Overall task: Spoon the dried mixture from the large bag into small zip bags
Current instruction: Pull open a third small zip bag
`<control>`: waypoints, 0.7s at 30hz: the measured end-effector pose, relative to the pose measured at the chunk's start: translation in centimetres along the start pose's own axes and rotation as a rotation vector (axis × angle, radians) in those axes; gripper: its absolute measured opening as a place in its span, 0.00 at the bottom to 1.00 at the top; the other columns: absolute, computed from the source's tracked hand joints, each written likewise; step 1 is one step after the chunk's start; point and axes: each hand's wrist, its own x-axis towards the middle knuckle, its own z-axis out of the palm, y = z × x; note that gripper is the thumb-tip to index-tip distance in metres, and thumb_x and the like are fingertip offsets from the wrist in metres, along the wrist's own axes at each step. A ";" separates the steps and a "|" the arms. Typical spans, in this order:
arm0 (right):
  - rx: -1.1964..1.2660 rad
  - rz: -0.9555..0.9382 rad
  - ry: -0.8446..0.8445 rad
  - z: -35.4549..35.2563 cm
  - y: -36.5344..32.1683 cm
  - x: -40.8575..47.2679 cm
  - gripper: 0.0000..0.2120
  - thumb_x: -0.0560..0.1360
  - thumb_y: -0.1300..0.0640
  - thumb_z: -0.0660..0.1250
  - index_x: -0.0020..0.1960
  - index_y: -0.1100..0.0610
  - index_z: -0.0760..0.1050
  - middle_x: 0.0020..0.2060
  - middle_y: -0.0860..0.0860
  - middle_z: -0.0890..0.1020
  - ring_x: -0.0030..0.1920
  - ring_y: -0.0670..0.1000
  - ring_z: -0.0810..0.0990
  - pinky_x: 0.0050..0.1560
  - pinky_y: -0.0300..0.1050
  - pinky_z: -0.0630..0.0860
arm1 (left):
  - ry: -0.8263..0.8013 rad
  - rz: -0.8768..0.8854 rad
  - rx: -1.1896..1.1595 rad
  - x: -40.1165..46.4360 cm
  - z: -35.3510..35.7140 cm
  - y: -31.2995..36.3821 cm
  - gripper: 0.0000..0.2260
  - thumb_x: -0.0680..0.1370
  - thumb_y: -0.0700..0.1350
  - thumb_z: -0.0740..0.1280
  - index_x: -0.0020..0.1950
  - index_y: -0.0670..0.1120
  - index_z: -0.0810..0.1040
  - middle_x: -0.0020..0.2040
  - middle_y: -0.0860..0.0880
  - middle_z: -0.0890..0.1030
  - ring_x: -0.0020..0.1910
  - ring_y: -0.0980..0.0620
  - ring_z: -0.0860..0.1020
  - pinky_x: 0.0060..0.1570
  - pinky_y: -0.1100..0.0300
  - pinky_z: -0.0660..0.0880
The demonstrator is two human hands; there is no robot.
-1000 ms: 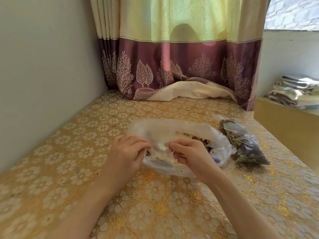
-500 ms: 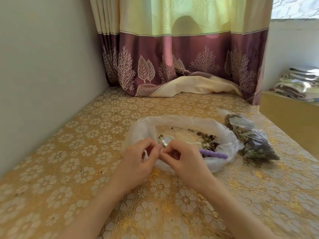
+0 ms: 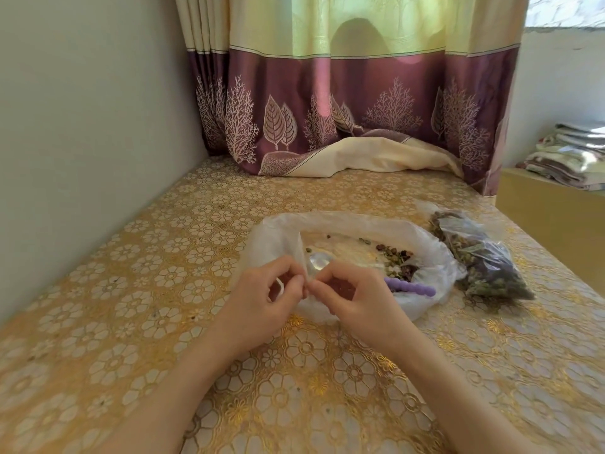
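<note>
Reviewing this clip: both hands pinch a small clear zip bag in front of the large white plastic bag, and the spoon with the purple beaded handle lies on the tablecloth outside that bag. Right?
Not quite. The head view shows the spoon with the purple beaded handle lying inside the large white plastic bag, not outside on the tablecloth. The rest holds: the left hand and right hand pinch the small clear zip bag in front of it.

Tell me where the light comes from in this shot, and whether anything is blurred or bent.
Head view: daylight comes through the curtain, with a rounded shadow on it; the wide lens bows the wall and table edges; a glint sits on the spoon in the large bag; both hands, left and right, look sharp.
</note>
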 end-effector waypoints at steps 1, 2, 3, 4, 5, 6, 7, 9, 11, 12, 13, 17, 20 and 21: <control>-0.041 -0.014 0.003 0.1 0.1 -0.1 0.08 0.75 0.60 0.69 0.38 0.53 0.78 0.25 0.40 0.74 0.27 0.41 0.69 0.31 0.32 0.64 | -0.008 -0.016 -0.004 0.0 0.0 -0.1 0.10 0.78 0.47 0.62 0.38 0.50 0.76 0.34 0.52 0.79 0.30 0.47 0.74 0.30 0.56 0.70; -0.083 -0.025 0.008 0.2 0.2 -0.1 0.07 0.74 0.60 0.70 0.38 0.55 0.78 0.25 0.40 0.73 0.28 0.41 0.70 0.31 0.31 0.65 | -0.013 -0.030 -0.009 0.0 0.0 -0.1 0.11 0.79 0.50 0.62 0.37 0.50 0.76 0.33 0.54 0.79 0.29 0.50 0.74 0.29 0.59 0.69; -0.119 -0.032 0.012 0.4 0.2 -0.2 0.06 0.73 0.60 0.71 0.38 0.57 0.78 0.26 0.41 0.73 0.29 0.42 0.70 0.32 0.32 0.65 | -0.013 -0.042 -0.014 0.0 0.0 -0.1 0.12 0.78 0.52 0.62 0.36 0.51 0.75 0.31 0.55 0.78 0.28 0.54 0.73 0.28 0.65 0.68; -0.140 -0.033 0.014 0.5 0.3 -0.2 0.06 0.73 0.59 0.72 0.38 0.57 0.77 0.27 0.42 0.73 0.29 0.42 0.70 0.32 0.33 0.66 | -0.015 -0.053 -0.017 0.0 0.1 0.0 0.13 0.76 0.54 0.61 0.35 0.51 0.75 0.30 0.57 0.77 0.27 0.58 0.72 0.28 0.70 0.66; -0.144 -0.032 0.017 0.6 0.3 -0.2 0.07 0.72 0.59 0.72 0.37 0.57 0.77 0.28 0.43 0.74 0.30 0.43 0.70 0.33 0.33 0.66 | -0.020 -0.062 -0.019 0.1 0.1 0.0 0.12 0.75 0.54 0.60 0.35 0.51 0.74 0.29 0.59 0.76 0.26 0.60 0.71 0.29 0.72 0.65; -0.135 -0.031 0.018 0.7 0.3 -0.2 0.07 0.71 0.58 0.73 0.37 0.57 0.77 0.28 0.43 0.73 0.30 0.42 0.70 0.33 0.33 0.67 | -0.028 -0.067 -0.025 0.1 0.1 0.0 0.12 0.75 0.54 0.60 0.35 0.51 0.74 0.29 0.60 0.76 0.26 0.61 0.71 0.29 0.73 0.65; -0.116 -0.029 0.019 0.6 0.2 -0.2 0.07 0.71 0.58 0.73 0.36 0.56 0.76 0.27 0.42 0.73 0.29 0.42 0.70 0.32 0.32 0.66 | -0.037 -0.070 -0.039 0.1 0.1 0.0 0.12 0.75 0.53 0.60 0.36 0.50 0.74 0.29 0.60 0.76 0.27 0.61 0.71 0.30 0.73 0.65; -0.053 -0.013 0.019 0.5 0.1 -0.2 0.08 0.73 0.57 0.71 0.36 0.54 0.76 0.26 0.42 0.73 0.28 0.41 0.69 0.31 0.33 0.65 | -0.046 -0.080 -0.087 0.1 -0.1 -0.2 0.12 0.76 0.52 0.59 0.38 0.48 0.76 0.31 0.58 0.78 0.30 0.59 0.74 0.33 0.69 0.69; -0.006 0.004 0.035 0.3 0.1 -0.1 0.08 0.75 0.57 0.68 0.38 0.54 0.75 0.28 0.45 0.74 0.30 0.42 0.69 0.32 0.39 0.68 | -0.038 -0.088 -0.123 0.2 -0.2 -0.3 0.12 0.75 0.52 0.59 0.39 0.47 0.77 0.34 0.54 0.79 0.34 0.54 0.77 0.37 0.61 0.74; -0.009 0.002 0.052 0.2 0.1 -0.1 0.08 0.76 0.58 0.67 0.38 0.55 0.75 0.30 0.48 0.75 0.31 0.46 0.71 0.35 0.44 0.70 | -0.033 -0.087 -0.128 0.2 -0.1 -0.2 0.11 0.75 0.53 0.60 0.40 0.48 0.77 0.34 0.54 0.80 0.35 0.53 0.77 0.38 0.58 0.75; -0.021 -0.006 0.069 0.2 0.1 0.0 0.08 0.77 0.59 0.66 0.39 0.56 0.74 0.32 0.50 0.76 0.33 0.49 0.72 0.37 0.46 0.71 | -0.027 -0.082 -0.127 0.2 -0.1 -0.2 0.10 0.75 0.53 0.60 0.40 0.49 0.77 0.35 0.54 0.80 0.34 0.52 0.77 0.38 0.59 0.74; -0.086 -0.032 0.101 0.3 0.1 0.0 0.04 0.75 0.61 0.69 0.41 0.56 0.77 0.35 0.46 0.77 0.36 0.45 0.74 0.37 0.35 0.70 | -0.025 -0.061 -0.061 0.1 0.0 -0.3 0.07 0.77 0.47 0.63 0.40 0.52 0.78 0.34 0.54 0.80 0.32 0.55 0.76 0.32 0.66 0.71; -0.165 -0.047 0.085 0.3 0.2 -0.1 0.02 0.74 0.61 0.70 0.43 0.55 0.82 0.36 0.45 0.78 0.36 0.43 0.74 0.39 0.30 0.68 | -0.017 -0.035 -0.001 0.0 0.1 -0.3 0.07 0.77 0.45 0.65 0.40 0.50 0.79 0.33 0.54 0.79 0.31 0.57 0.75 0.31 0.70 0.68; -0.169 -0.051 0.092 0.3 0.2 -0.1 0.03 0.74 0.61 0.70 0.42 0.54 0.82 0.35 0.45 0.78 0.36 0.43 0.74 0.39 0.30 0.67 | -0.007 -0.030 0.010 0.0 0.1 -0.3 0.07 0.77 0.45 0.65 0.40 0.50 0.79 0.32 0.53 0.79 0.30 0.57 0.75 0.31 0.70 0.68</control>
